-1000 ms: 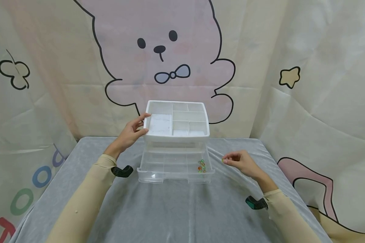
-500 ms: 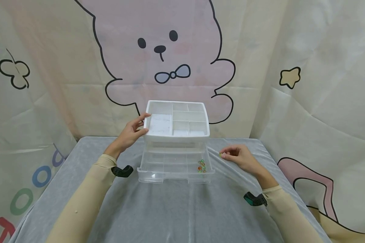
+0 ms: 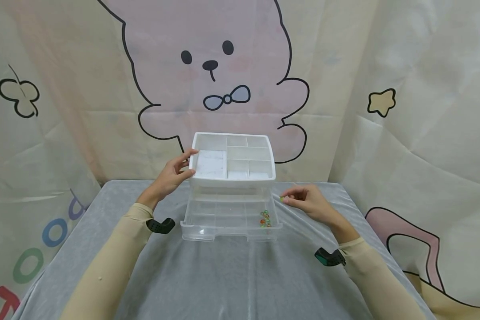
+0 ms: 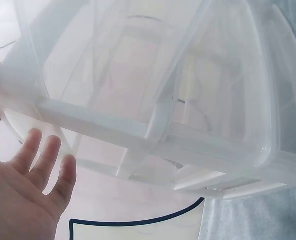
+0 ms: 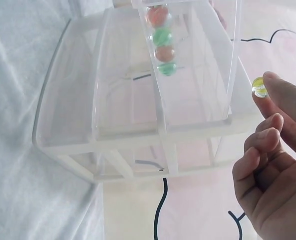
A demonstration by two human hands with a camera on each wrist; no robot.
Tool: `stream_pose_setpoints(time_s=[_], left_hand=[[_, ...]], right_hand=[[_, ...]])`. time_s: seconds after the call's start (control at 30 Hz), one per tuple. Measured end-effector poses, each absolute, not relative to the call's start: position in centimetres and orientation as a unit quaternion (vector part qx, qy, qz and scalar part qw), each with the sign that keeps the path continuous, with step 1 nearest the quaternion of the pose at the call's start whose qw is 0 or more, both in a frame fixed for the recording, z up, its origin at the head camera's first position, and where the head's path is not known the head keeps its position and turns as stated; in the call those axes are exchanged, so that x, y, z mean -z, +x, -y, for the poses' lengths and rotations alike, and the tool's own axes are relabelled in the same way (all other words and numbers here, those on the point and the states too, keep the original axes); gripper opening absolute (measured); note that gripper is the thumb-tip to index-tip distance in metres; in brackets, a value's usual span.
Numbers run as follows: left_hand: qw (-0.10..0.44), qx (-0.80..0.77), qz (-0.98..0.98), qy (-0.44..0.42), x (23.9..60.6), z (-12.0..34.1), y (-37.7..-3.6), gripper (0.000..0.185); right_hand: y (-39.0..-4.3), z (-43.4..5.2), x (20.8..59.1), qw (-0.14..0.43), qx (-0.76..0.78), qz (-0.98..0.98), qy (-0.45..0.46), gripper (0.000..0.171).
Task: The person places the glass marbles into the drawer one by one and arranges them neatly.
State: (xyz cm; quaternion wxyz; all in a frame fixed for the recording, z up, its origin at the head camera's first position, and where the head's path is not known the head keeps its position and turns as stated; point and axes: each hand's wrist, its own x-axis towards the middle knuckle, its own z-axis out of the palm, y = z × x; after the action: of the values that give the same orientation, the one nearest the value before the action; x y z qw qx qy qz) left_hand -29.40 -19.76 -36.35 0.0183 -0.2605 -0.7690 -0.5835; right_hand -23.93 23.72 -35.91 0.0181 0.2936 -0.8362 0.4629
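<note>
A white plastic drawer organizer stands on the table, with a divided tray on top. My left hand holds the left rim of that tray with thumb and index finger, while the other fingers hang beside the organizer's side in the left wrist view. A clear drawer is pulled out toward me; in its right compartment lie several green and orange marbles. My right hand pinches a yellow glass marble between thumb and index finger, in the air just right of the organizer, its other fingers curled.
A grey cloth covers the table. Behind it hangs a curtain printed with a pink bear, close to the organizer's back. More printed curtain stands along both sides.
My right hand, with the yellow marble, has moved left and slightly up toward the organizer. The left hand, the organizer and the marbles in the drawer have stayed put.
</note>
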Motion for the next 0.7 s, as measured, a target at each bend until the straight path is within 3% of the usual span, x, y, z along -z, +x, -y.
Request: stream_pose_setpoints(time_s=[0.7], left_hand=[[0.019, 0.588, 0.764, -0.265, 36.6, 19.9, -29.6, 0.06]], right_hand=[[-24.9, -20.8, 35.3, -0.022, -0.467, 0.817, 0.337, 0.012]])
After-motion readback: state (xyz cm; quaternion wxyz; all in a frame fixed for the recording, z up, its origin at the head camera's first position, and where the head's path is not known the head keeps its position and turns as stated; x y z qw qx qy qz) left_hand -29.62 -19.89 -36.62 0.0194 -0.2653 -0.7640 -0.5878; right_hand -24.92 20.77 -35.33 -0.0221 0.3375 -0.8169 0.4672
